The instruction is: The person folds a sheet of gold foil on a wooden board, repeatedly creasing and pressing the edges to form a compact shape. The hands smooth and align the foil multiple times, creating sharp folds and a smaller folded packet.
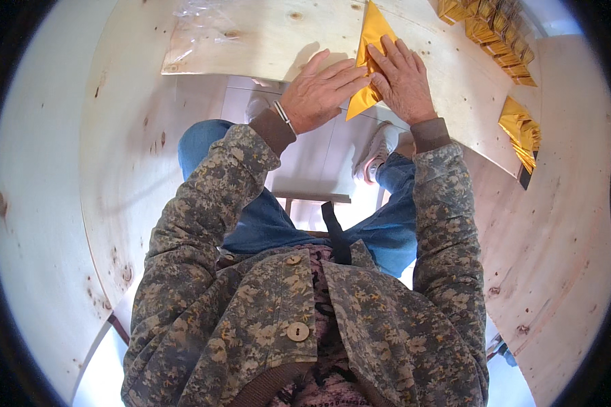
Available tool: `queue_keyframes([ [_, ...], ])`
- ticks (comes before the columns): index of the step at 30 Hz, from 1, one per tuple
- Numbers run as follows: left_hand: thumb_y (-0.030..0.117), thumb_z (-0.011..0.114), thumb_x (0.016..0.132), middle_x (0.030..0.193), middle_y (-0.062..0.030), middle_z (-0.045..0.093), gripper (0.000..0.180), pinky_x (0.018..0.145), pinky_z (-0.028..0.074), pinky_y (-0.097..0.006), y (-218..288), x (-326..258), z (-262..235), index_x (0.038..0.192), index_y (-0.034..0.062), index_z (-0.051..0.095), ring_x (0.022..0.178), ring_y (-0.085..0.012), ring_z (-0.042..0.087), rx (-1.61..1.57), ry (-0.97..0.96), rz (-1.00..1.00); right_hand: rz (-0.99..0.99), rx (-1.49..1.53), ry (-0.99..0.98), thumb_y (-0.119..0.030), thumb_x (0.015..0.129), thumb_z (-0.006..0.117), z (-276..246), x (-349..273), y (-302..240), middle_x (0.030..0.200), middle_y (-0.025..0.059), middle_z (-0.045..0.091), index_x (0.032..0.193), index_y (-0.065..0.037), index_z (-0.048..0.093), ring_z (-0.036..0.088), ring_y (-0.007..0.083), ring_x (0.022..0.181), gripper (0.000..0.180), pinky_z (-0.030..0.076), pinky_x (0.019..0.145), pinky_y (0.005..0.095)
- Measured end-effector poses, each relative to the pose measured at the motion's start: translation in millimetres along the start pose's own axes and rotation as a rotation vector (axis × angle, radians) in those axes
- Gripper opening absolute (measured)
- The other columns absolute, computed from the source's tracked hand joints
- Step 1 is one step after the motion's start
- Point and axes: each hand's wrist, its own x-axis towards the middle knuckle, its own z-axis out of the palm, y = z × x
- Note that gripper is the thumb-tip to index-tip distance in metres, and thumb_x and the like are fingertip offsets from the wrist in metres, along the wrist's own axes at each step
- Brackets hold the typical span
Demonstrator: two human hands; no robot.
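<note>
A folded sheet of shiny gold paper [375,28] lies on the wooden table, with one point upward and a lower corner jutting past the table's near edge. My right hand [406,80] rests on it from the right, fingers stretched out over its surface. From the left, my left hand [321,93] reaches across with its fingers extended, and the fingertips meet the paper beside my right thumb. Part of the sheet's middle is hidden beneath my hands. Whether the left fingertips press on it or only touch it, I cannot tell.
The light plywood table [271,44] curves across the top. Several folded gold paper pieces [493,37] line its far right side, with another gold bundle [520,132] nearer. Clear plastic wrap [207,8] lies at the far left. Wooden panels [122,156] flank me.
</note>
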Motion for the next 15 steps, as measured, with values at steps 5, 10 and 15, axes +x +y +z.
queue_keyframes([
  [5,0.015,0.082,0.073,0.132,-0.001,0.063,0.052,0.114,0.031,-0.057,-5.7,8.0,8.5,0.122,0.0156,0.066,0.131,-0.0225,0.052,-0.085,0.075,0.029,-0.003,0.002,0.002,-0.043,0.099,0.053,-2.8,0.5,-1.1,0.153,0.0109,0.042,0.146,-0.021,0.05,0.036,0.0331,0.141,0.052,0.026,0.115,0.05],
  [10,0.02,0.082,0.073,0.117,0.0028,0.071,0.032,0.113,0.031,-0.059,-16.3,20.2,7.9,0.104,0.018,0.073,0.123,-0.0193,0.059,-0.035,0.123,0.106,0.013,-0.011,-0.011,-0.048,0.098,0.052,-0.5,-2.4,0.8,0.153,0.0092,0.043,0.145,-0.023,0.051,0.037,0.0313,0.141,0.053,0.026,0.116,0.0496],
  [15,0.023,0.083,0.071,0.109,0.0068,0.073,0.025,0.115,0.026,-0.06,-25.7,32.3,0.9,0.094,0.0202,0.074,0.12,-0.0189,0.06,-0.094,0.073,0.074,0.052,0.005,-0.032,-0.053,0.098,0.05,-3.1,1.1,-2.2,0.154,0.0071,0.042,0.144,-0.027,0.052,0.037,0.0305,0.141,0.053,0.025,0.116,0.0492],
])
